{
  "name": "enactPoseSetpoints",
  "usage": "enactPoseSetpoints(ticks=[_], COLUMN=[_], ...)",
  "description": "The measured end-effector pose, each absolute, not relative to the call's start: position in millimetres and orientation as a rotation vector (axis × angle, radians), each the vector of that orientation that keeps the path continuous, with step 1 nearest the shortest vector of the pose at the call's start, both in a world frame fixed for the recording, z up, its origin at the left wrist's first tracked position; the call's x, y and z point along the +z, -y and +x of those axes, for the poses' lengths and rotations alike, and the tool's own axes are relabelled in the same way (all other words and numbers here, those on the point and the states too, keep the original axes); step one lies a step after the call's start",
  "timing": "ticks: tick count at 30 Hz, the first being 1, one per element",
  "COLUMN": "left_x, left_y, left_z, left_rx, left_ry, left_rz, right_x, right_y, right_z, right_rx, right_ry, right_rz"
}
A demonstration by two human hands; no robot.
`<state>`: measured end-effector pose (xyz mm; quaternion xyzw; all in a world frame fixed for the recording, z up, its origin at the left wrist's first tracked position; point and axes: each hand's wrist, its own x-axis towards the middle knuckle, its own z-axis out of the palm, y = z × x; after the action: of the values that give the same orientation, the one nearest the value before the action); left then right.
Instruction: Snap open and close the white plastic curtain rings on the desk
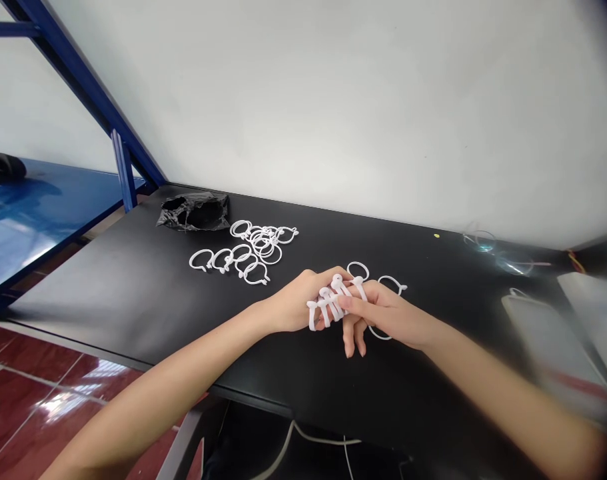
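My left hand point(303, 301) and my right hand point(390, 312) meet over the black table point(148, 293). Several white curtain rings point(327, 308), with small eyelets on top, are bunched between them. Closed fingers of my left hand hold the bunch, partly hidden behind it. The right thumb presses against the rings, while two right fingers hang downward; whose fingers run through the rings I cannot tell. Loose white rings point(392, 281) lie just beyond and beside my right hand. Farther left, a loose pile of similar rings point(263, 247) rests on the table.
A crumpled black plastic bag point(193, 211) sits behind the pile, near the wall point(308, 120). Clear glasses point(503, 257) and a pale flat object point(548, 333) lie on the right. A blue metal frame point(83, 87) rises at left. White cables point(288, 447) hang below the table's front edge.
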<state>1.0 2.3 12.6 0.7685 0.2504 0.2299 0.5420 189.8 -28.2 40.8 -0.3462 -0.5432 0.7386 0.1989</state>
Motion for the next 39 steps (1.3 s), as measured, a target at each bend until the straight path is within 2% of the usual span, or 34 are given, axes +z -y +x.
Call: enactPoseSetpoints(ticks=[6,15,23,26,34,39], left_x=[12,13,9,11,12,14], left_y=[-2,-2,-5,-4,-9,-9], left_z=[2,3,2,2,-1,0], left_rx=[0.562,0.659,0.555,0.537,0.584,0.597], left_ry=[-0.586,-0.632,-0.669,-0.686,-0.768,-0.678], left_rz=[1.851,2.003,2.200,2.217,2.427,2.466], right_x=[47,33,52,55,54,56], right_y=[28,43,30,27,33,33], right_z=[190,171,193,198,193,196], right_rx=[2.012,1.718,2.089,2.128,1.641,1.705], right_ry=[1.536,1.354,1.481,1.508,1.584,1.681], right_rz=[-1.034,-1.166,-1.052,-1.058,-1.243,-1.266])
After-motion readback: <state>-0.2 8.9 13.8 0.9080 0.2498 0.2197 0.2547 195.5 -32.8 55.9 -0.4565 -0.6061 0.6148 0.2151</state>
